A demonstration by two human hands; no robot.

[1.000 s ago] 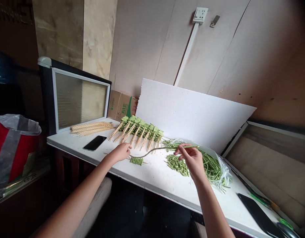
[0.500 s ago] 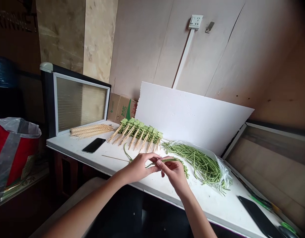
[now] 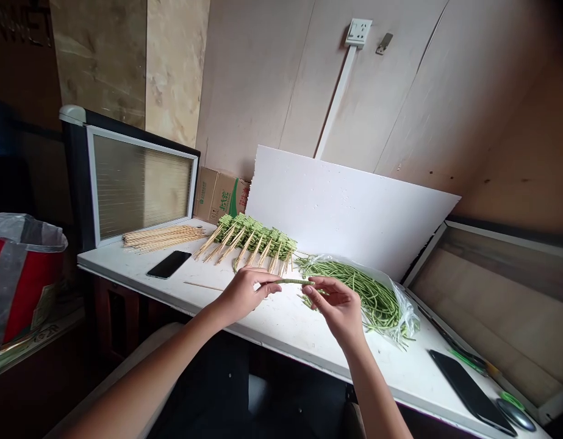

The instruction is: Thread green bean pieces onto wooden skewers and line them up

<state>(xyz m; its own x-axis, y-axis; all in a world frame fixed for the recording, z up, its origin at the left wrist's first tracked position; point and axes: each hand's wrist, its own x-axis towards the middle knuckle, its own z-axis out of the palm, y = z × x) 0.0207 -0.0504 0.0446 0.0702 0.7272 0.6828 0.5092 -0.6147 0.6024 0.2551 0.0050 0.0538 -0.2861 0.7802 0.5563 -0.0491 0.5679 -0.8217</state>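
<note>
Between my two hands a green long bean [image 3: 294, 281] is stretched out level above the table. My left hand [image 3: 247, 294] pinches its left part, and my right hand [image 3: 337, 305] holds the right end between thumb and fingers. Cut bean pieces [image 3: 308, 301] lie on the table, partly hidden behind my right hand. Beyond my hands stands a row of bean skewers [image 3: 258, 236], their bare sticks pointing toward me. A heap of long beans [image 3: 358, 286] rests in a clear plastic bag on the right. One loose skewer stick [image 3: 203, 285] lies left of my left hand.
A bundle of bamboo sticks [image 3: 164, 238] and a phone [image 3: 169, 264] lie on the left of the white table [image 3: 281, 332]. A black keyboard-like slab [image 3: 468, 390] and a mouse [image 3: 515, 414] are at right. A white board [image 3: 349, 204] leans behind, beside a cardboard box [image 3: 221, 194].
My hands have moved apart, and the bean that was bent between them is now held straight. The right hand shifted right. The whole view has turned slightly.
</note>
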